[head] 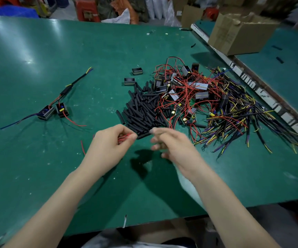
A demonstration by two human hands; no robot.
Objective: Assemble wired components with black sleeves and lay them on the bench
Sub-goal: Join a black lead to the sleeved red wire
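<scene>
We are working over the green bench (37, 158), and our left hand (107, 149) has its fingers curled, pinching a bunch of red wires (126, 136) between thumb and fingertips, just short of the near edge of the pile of black sleeves (142, 111). Our right hand (173, 147) is blurred by motion; its fingers look loosely curled, and we cannot tell whether they hold a sleeve or nothing at all. Beyond the sleeves lies the tangle of wired components (189, 92), and further right a spread of dark cables (252, 122) with yellow and purple ends. Two finished assemblies (53, 110) already lie on the bench to our left, well apart from the stock. The risks, as we judge them: the thin red ends may splay as we feed them, so one strand misses the sleeve's mouth; the sleeve may slip from a hasty grip and roll back into the pile; and pulling the wire could drag neighbouring components along with it.
</scene>
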